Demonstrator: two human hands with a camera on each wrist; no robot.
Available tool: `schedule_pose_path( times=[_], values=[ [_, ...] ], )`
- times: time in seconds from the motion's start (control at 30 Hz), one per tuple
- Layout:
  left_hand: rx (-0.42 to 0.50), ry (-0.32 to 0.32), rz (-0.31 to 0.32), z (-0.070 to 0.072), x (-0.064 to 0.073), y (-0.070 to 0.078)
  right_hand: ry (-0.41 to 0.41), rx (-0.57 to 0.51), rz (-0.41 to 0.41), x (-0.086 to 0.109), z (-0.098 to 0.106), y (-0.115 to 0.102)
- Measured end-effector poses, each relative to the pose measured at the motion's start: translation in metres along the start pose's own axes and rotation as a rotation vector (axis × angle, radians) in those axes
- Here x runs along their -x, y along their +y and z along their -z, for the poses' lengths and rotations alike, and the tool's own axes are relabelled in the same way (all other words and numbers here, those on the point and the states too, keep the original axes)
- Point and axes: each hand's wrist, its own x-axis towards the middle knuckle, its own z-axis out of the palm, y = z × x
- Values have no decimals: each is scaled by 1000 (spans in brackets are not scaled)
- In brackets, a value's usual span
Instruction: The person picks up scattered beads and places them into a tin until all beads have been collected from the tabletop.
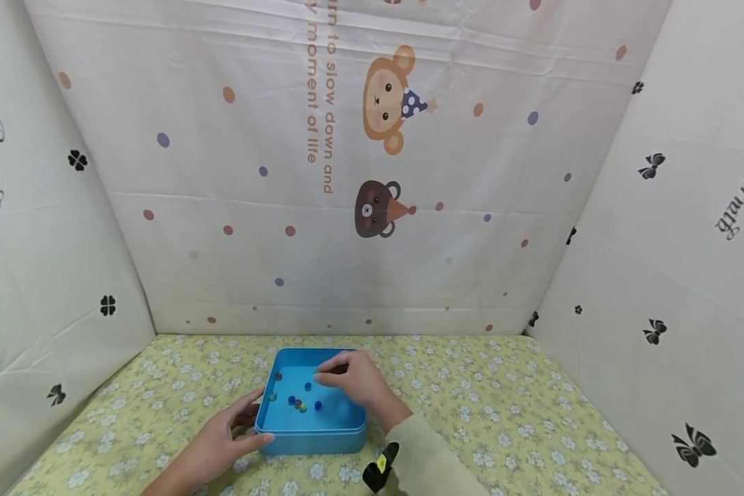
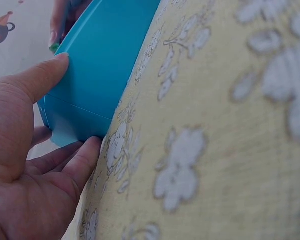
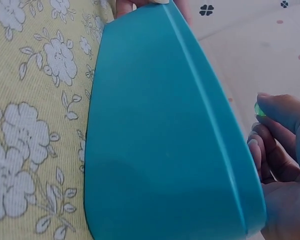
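A shallow blue box (image 1: 313,442), open at the top, stands on the flowered cloth. My left hand (image 1: 223,432) grips its near left corner, thumb on the front wall and fingers around the left side; the left wrist view shows the fingertips low by the cloth. Over the right part of the box is my right hand (image 1: 361,379). Its thumb and forefinger pinch a small translucent green bead (image 3: 260,109). Several beads lie on the box floor, among them a dark blue bead (image 1: 318,406), another blue bead (image 1: 308,386) and a brownish bead (image 1: 278,376) near the left wall.
Yellow cloth (image 1: 471,413) with white flowers covers the table. A pale printed sheet (image 1: 322,275) closes the back, with further white sheets along the left side (image 1: 49,289) and right side (image 1: 626,275). A black strap (image 1: 381,467) sits by the right sleeve.
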Motion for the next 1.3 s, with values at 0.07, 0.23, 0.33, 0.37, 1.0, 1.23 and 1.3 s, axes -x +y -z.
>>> schedule_pose_path(
  times=[0.07,0.23,0.33,0.37,1.0,1.23,1.3],
  values=[
    [-2,1,6,0,0,0,0,9,-10,-1,-2,-1],
    [0,-8,7,0,-1,-1,0,36,-34,-6,-6,-1],
    [5,-23,1,1,-1,-1,1,66,-39,-8,-8,0],
    [5,-27,1,2,-1,-1,-1,73,-39,-8,-9,0],
    [8,-50,-7,3,0,0,-13,169,-122,-20,-31,5],
    [4,-44,-5,2,-1,-1,2,224,-165,-23,-37,6],
    [4,-42,-4,2,-1,-2,3,226,-174,-23,-38,6]
  ],
)
